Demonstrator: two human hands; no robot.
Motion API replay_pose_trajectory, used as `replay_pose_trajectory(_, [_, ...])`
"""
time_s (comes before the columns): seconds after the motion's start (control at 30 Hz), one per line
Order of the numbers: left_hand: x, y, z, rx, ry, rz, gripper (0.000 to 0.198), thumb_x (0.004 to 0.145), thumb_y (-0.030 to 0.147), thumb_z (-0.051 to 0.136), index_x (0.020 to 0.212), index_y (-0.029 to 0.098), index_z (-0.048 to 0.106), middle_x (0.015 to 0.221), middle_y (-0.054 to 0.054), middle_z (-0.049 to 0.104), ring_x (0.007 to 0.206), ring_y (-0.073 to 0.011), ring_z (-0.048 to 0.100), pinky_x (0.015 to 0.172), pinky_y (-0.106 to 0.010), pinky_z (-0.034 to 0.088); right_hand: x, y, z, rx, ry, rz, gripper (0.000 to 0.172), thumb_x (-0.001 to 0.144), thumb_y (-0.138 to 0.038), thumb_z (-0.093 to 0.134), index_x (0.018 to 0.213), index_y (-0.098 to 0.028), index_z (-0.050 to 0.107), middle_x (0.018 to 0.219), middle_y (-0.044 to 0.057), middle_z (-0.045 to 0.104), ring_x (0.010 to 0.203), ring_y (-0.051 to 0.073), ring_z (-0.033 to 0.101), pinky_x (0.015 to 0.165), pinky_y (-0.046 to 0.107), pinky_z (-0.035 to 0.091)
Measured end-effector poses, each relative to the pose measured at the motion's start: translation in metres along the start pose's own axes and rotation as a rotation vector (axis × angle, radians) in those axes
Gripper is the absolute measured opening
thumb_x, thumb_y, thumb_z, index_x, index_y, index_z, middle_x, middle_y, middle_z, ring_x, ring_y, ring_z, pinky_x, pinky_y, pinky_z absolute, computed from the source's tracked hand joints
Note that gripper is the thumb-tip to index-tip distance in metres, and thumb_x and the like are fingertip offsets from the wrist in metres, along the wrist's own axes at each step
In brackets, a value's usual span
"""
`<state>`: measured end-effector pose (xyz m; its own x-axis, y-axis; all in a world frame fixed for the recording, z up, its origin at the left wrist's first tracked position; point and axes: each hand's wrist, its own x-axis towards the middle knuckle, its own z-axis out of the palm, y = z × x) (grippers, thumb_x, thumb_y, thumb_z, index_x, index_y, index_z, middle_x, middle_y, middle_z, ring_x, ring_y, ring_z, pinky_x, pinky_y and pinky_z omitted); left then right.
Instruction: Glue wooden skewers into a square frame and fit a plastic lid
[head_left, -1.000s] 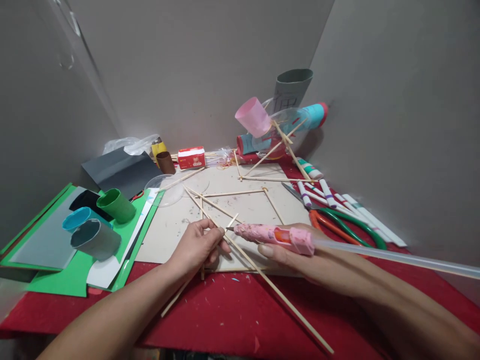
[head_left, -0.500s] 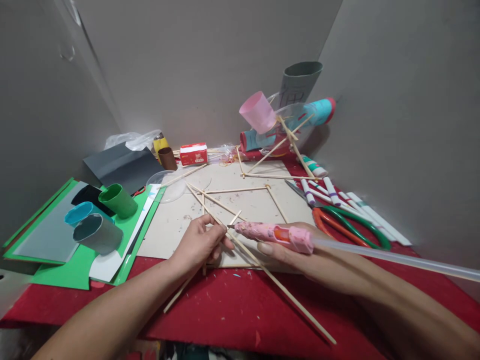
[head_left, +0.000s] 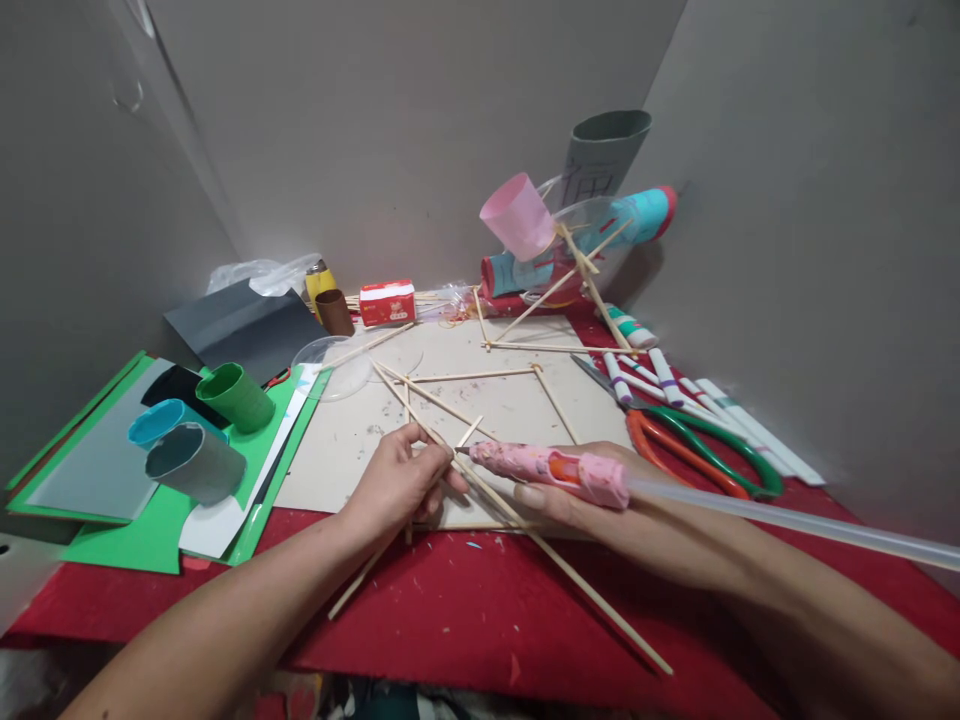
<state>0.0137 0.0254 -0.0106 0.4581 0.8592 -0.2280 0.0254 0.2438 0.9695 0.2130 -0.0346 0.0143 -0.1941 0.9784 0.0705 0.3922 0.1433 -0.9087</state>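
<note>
1. My left hand [head_left: 403,475] pinches one long stick [head_left: 585,585], thumb and forefinger together; one short stick [head_left: 470,431] slants out beside them, the crossing covered by my own fingertips.
2. My right hand [head_left: 634,522] is wrapped around one pink glue gun [head_left: 517,462], thumb along its near side, other fingers hidden; its nozzle is at my left thumb, touching or just short, I cannot tell.
3. The long stick runs from far left to near right, over the red cloth [head_left: 450,620]; a third stick [head_left: 450,408] slants behind the gun, above one pale board [head_left: 341,450].
4. Left: three paper tubes, green [head_left: 238,402], blue and gray; farther, one red box [head_left: 388,306].
5. Right: one pair of scissors [head_left: 643,438], beside markers [head_left: 664,378] too overlapped to count; farther, one tilted pink tube [head_left: 517,218].
</note>
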Motion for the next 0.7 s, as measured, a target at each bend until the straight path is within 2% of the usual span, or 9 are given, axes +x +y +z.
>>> replay_pose_trajectory(0.13, [-0.0001, 0.0000, -0.0001, -0.003, 0.007, -0.001, 0.012, 0.074, 0.025, 0.054, 0.077, 0.020, 0.044, 0.061, 0.000, 0.066, 0.030, -0.0049, 0.035, 0.030, -0.017, 0.023, -0.0007, 0.0009, 0.0014, -0.052, -0.105, -0.002, 0.028, 0.082, -0.043, 0.061, 0.099, -0.027, 0.076, 0.076, 0.001, 0.073, 0.086, 0.029, 0.069, 0.075, 0.034, 0.055])
replay_pose_trajectory(0.43, [0.0001, -0.0001, -0.0008, -0.003, 0.019, 0.019, 0.013, 0.077, 0.026, 0.054, 0.077, 0.020, 0.043, 0.062, -0.001, 0.067, 0.030, -0.0045, 0.034, 0.030, -0.017, 0.024, -0.0021, 0.0003, -0.0013, -0.072, -0.049, -0.018, 0.028, 0.079, -0.042, 0.065, 0.102, -0.029, 0.076, 0.080, 0.001, 0.074, 0.093, 0.031, 0.068, 0.079, 0.037, 0.055])
replay_pose_trajectory(0.57, [0.0004, -0.0008, -0.0014, -0.006, 0.010, 0.015, 0.012, 0.077, 0.026, 0.054, 0.077, 0.019, 0.044, 0.061, -0.001, 0.066, 0.030, -0.0046, 0.034, 0.030, -0.017, 0.023, -0.0012, 0.0020, -0.0011, -0.099, -0.108, -0.015, 0.038, 0.084, -0.043, 0.060, 0.118, -0.029, 0.069, 0.100, 0.002, 0.075, 0.108, 0.032, 0.063, 0.091, 0.039, 0.052])
replay_pose_trajectory(0.7, [0.0008, -0.0017, -0.0010, 0.002, 0.005, 0.015, 0.013, 0.077, 0.027, 0.055, 0.077, 0.019, 0.044, 0.060, 0.000, 0.066, 0.030, -0.0047, 0.035, 0.030, -0.017, 0.023, -0.0005, 0.0030, -0.0008, -0.145, -0.157, -0.039, 0.043, 0.089, -0.044, 0.053, 0.129, -0.030, 0.060, 0.126, 0.000, 0.065, 0.121, 0.030, 0.055, 0.105, 0.038, 0.042])
